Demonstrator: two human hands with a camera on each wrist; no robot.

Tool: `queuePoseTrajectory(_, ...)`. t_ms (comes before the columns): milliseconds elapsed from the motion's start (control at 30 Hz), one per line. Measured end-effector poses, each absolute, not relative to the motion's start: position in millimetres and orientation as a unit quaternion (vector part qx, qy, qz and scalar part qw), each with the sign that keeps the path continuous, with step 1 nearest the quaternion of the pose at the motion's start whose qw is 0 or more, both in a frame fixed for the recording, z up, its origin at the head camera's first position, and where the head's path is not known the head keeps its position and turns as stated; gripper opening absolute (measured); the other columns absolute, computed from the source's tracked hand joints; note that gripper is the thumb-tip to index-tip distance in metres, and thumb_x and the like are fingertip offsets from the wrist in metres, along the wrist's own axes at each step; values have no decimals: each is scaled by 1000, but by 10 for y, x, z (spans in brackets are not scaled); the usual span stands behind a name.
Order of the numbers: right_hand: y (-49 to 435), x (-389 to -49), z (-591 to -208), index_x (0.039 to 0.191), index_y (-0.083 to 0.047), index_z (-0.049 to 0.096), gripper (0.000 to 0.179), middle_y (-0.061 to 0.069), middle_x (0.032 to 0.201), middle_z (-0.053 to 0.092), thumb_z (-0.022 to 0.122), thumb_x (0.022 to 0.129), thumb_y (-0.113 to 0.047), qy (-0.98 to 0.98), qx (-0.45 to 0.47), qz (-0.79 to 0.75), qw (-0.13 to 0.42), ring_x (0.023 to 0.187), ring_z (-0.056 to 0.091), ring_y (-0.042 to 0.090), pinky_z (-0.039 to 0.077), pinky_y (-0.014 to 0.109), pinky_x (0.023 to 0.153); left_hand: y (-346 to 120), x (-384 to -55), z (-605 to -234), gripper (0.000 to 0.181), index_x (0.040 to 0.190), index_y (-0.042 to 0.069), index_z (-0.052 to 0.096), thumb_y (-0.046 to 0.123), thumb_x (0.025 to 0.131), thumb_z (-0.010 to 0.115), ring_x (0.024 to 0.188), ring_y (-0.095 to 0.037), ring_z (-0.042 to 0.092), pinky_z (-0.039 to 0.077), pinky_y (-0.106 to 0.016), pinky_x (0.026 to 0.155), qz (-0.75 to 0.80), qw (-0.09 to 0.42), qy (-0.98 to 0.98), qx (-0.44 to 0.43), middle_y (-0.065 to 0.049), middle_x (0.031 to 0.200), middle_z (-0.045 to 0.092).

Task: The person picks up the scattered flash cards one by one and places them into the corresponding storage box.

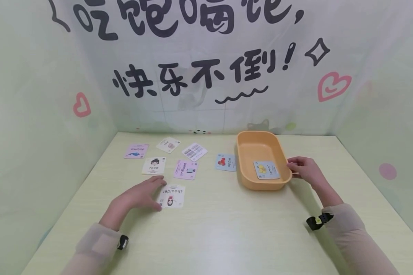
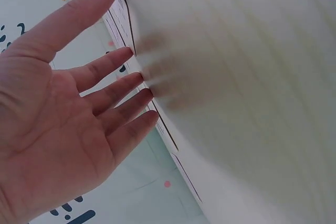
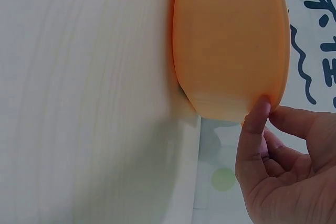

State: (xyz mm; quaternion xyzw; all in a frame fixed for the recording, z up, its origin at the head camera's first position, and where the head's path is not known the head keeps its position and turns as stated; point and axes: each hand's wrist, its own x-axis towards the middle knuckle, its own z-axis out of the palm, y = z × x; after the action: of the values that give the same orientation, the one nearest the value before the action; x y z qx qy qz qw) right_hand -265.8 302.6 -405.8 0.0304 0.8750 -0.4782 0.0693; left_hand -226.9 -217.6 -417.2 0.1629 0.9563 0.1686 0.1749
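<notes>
My left hand [image 1: 140,194] reaches over the left edge of a white "shoulder" card [image 1: 176,193] lying on the table. Thumb and fingers are spread apart, with the fingertips [image 2: 137,75] down close to the card and table surface. With thumb and fingers, my right hand [image 1: 306,171] pinches the right rim of an orange plastic tray [image 1: 252,152]. The grip sits near the tray's corner in the right wrist view, where the tray wall [image 3: 226,51] hides its inside. A blue "lemon" card [image 1: 266,170] lies inside the tray.
Around the left hand lie a "face" card [image 1: 154,165], a purple "penguin" card [image 1: 186,170], a purple "dolphin" card [image 1: 136,151], a white card [image 1: 168,145] and a face-down card [image 1: 194,151]. An "apple" card [image 1: 225,162] lies beside the tray's left wall. Printed cloth walls [image 1: 192,114] border the table.
</notes>
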Motion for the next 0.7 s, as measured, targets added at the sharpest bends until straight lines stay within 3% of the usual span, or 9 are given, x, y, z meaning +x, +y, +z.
queuePoseTrajectory(533, 3018, -2656, -4056, 133, 16, 48, 44, 24, 117, 65, 53, 103, -16, 873, 35, -482, 68, 79, 61, -5, 61, 20, 75, -2115, -2297, -4181, 78, 138, -1, 49, 21, 72, 85, 144, -47, 32, 36, -60, 116, 161, 167, 958, 166, -24, 157, 33)
queuePoseTrajectory(700, 3021, -2659, -4058, 132, 16, 49, 44, 22, 114, 66, 53, 103, -16, 872, 32, -483, 68, 78, 61, -5, 61, 19, 74, -2108, -2329, -4184, 80, 139, -5, 47, 24, 75, 84, 138, -43, 42, 38, -56, 116, 177, 153, 958, 164, -24, 150, 43)
